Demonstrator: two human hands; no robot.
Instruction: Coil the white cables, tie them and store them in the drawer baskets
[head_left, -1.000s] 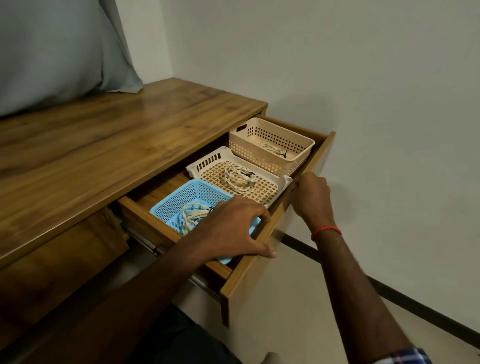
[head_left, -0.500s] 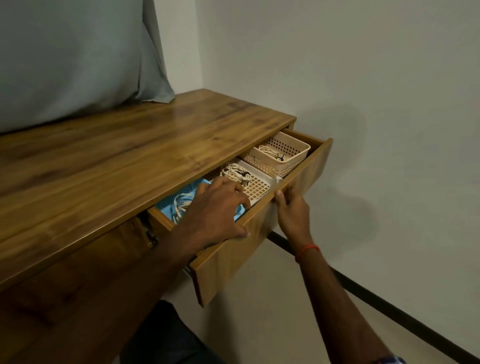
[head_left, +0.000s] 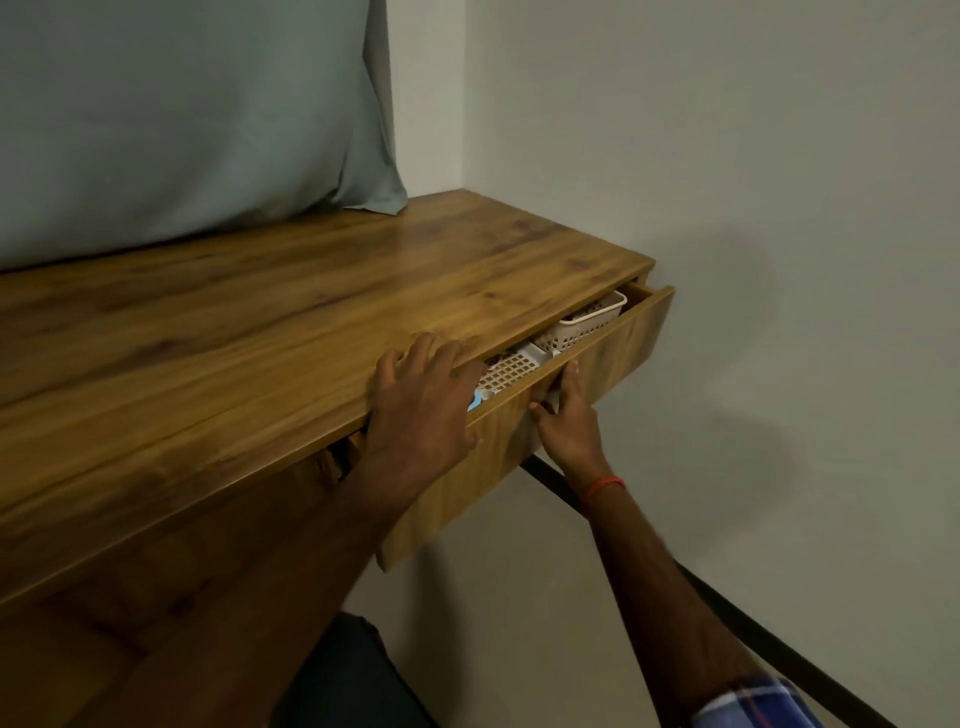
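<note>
The wooden drawer (head_left: 613, 353) under the desk top stands only a narrow gap open. Through the gap I see the rim of a beige basket (head_left: 589, 319), part of a white basket (head_left: 511, 366) and a sliver of a blue basket (head_left: 474, 402). The coiled white cables are hidden under the desk top. My left hand (head_left: 423, 402) lies flat over the desk's front edge and the drawer's left end, fingers spread. My right hand (head_left: 566, 410) presses on the drawer front, fingertips at its top edge.
A wide wooden desk top (head_left: 234, 332) runs to the left. A grey-blue pillow (head_left: 182, 114) leans at the back. A white wall (head_left: 753, 208) stands just right of the drawer, with a dark skirting strip (head_left: 737, 613) along the floor.
The drawer has slid inward from wide open to nearly closed, hiding the cables. My left hand came out of the blue basket onto the desk edge; my right hand followed the drawer front.
</note>
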